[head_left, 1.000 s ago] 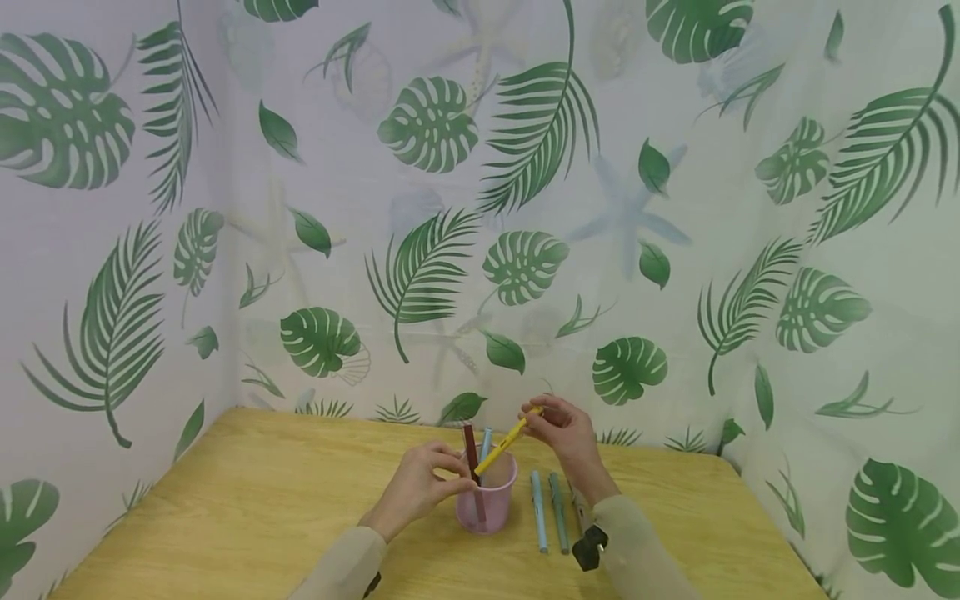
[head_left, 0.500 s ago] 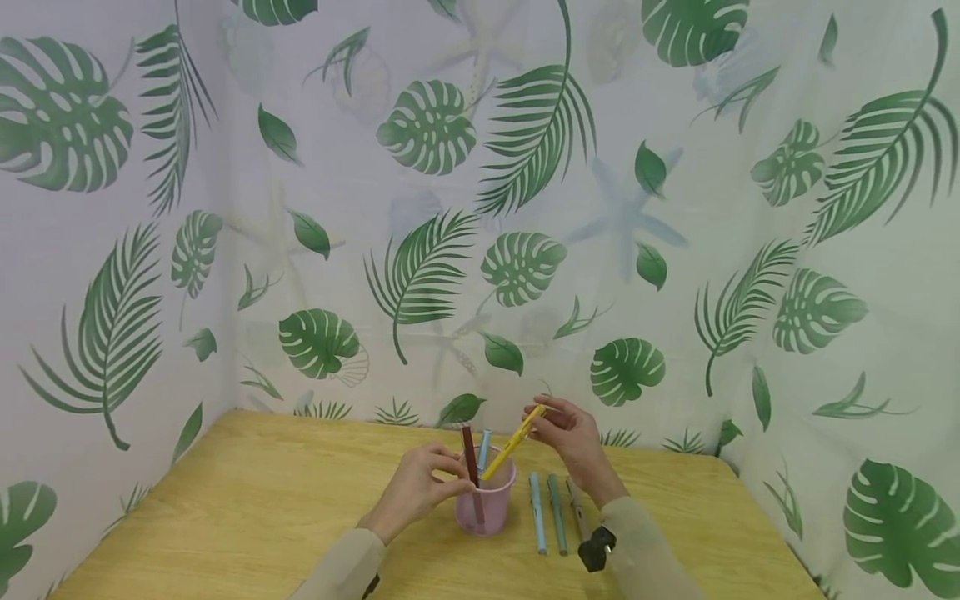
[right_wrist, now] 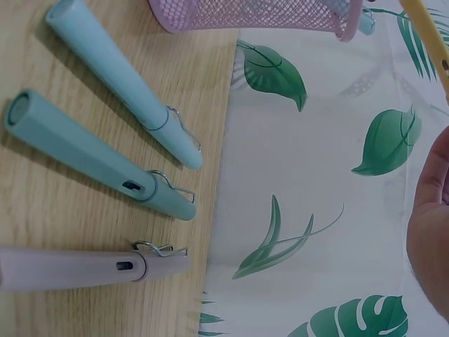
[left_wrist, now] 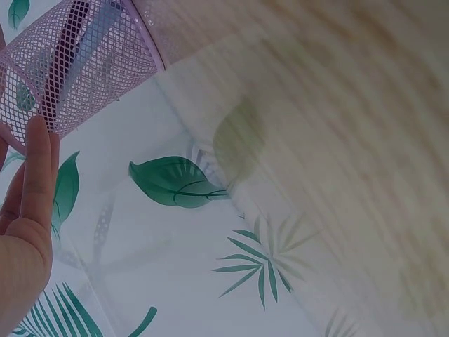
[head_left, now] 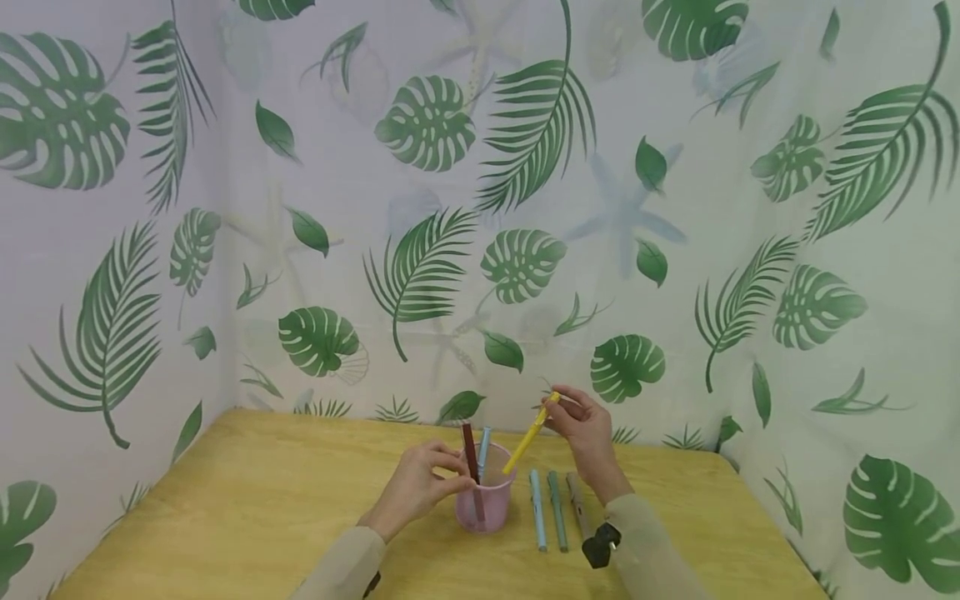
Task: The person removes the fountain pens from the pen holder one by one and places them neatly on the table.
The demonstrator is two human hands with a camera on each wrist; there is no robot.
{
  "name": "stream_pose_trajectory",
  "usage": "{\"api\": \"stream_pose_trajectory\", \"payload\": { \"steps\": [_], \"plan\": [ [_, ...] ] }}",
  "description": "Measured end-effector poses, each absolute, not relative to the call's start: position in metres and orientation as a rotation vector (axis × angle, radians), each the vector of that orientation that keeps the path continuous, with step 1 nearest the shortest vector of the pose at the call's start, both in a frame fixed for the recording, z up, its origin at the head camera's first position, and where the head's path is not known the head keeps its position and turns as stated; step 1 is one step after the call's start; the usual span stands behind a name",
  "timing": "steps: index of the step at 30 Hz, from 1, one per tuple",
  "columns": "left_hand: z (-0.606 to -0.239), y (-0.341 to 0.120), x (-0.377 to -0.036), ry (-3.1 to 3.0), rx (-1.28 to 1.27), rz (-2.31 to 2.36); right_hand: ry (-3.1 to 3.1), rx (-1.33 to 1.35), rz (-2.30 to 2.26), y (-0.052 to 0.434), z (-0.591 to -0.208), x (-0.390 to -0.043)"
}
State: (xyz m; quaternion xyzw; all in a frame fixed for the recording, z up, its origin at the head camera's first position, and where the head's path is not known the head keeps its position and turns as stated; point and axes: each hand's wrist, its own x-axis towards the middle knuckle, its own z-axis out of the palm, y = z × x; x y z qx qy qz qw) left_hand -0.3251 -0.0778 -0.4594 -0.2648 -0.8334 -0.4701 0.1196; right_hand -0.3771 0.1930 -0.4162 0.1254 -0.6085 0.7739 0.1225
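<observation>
Right hand [head_left: 588, 429] pinching yellow pen [head_left: 531, 433] above pink mesh cup [head_left: 485, 502]; left hand [head_left: 420, 483] curled round cup's side. Three pens [head_left: 557, 510] flat on counter [head_left: 247, 508].

The pale wooden worktop [head_left: 247, 508] shows matt, fine grain. The round pink cup [right_wrist: 259, 14] is open wire mesh with a smooth rim. The light-blue [right_wrist: 119, 84], teal [right_wrist: 91, 151] and lilac-grey [right_wrist: 77, 267] plastic pens look smooth and matt, with thin shiny metal clips. The leaf-printed backdrop [head_left: 675, 208] looks like soft cloth.

Grey pen [right_wrist: 70, 269] (rear end) cut off, L edge
</observation>
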Motion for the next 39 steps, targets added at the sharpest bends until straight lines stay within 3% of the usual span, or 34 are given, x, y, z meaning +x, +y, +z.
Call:
{"api": "stream_pose_trajectory", "payload": {
  "steps": [21,39],
  "plan": [
    [-0.457,-0.077,-0.325,-2.454,-0.776,-1.372,-1.890,0.148,2.247,0.219,-0.421,-0.374],
    [-0.457,-0.078,-0.324,-2.440,-0.778,-1.372,-2.153,0.121,2.097,0.246,-0.432,-0.372]
  ]
}}
